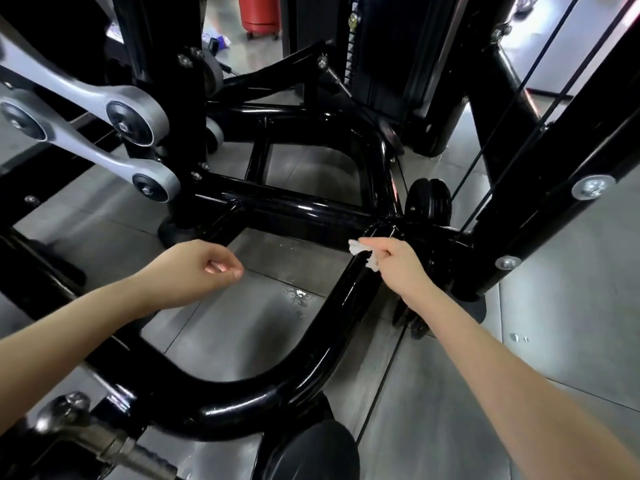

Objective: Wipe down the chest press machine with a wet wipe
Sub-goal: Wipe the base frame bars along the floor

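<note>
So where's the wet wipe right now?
In the head view, right of centre: the wet wipe is pinched in the right hand, against the curved black frame tube, just below the black pulley wheel.

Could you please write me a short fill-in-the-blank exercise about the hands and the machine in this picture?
1. The right hand holds the wet wipe on a curved frame tube that is painted ____.
2. The left hand is curled and holds ____.
3. The cylinder standing on the floor at the top of the view is ____ in colour.

Missing words: black; nothing; red.
</note>
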A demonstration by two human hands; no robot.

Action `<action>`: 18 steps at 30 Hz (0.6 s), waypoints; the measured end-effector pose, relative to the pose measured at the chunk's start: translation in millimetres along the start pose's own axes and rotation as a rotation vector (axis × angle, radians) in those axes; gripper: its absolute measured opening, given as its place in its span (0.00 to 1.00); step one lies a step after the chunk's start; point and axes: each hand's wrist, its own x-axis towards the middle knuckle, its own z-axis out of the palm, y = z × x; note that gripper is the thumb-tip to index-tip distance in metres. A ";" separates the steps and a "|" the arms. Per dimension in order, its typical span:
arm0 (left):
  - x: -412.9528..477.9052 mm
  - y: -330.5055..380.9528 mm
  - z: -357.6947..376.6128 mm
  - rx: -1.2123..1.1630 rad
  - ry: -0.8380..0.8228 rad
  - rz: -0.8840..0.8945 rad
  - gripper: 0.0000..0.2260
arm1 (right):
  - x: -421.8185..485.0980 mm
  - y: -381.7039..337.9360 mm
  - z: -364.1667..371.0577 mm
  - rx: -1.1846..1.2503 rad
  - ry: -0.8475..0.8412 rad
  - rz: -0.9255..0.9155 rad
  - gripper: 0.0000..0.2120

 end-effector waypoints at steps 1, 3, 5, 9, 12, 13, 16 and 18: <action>-0.5 -1.3 -0.4 -0.010 0.009 -0.002 0.04 | -7.7 -4.6 -3.4 0.278 -0.033 0.078 0.24; -2.1 -4.7 -0.4 -0.023 0.022 -0.005 0.03 | -20.7 -0.1 -8.8 0.639 -0.158 0.203 0.25; -3.7 -8.2 0.2 -0.032 0.032 -0.008 0.03 | -24.0 5.9 -12.1 0.760 -0.253 0.276 0.25; -8.0 -13.0 4.0 -0.049 0.052 -0.013 0.03 | -10.0 8.0 -19.8 0.442 -0.127 0.283 0.27; -10.2 -14.5 5.7 -0.049 0.053 -0.017 0.04 | -1.8 10.7 -17.8 0.078 -0.030 0.175 0.26; -10.5 -15.1 5.6 -0.047 0.053 -0.016 0.04 | -0.4 11.3 -16.3 -0.003 -0.012 0.108 0.25; -10.8 -17.9 4.0 -0.059 0.067 -0.021 0.03 | -0.7 5.9 -12.9 -0.281 0.067 -0.063 0.25; -10.3 -19.6 2.4 -0.076 0.081 -0.018 0.03 | -4.8 2.0 -13.6 -0.528 0.187 -0.191 0.26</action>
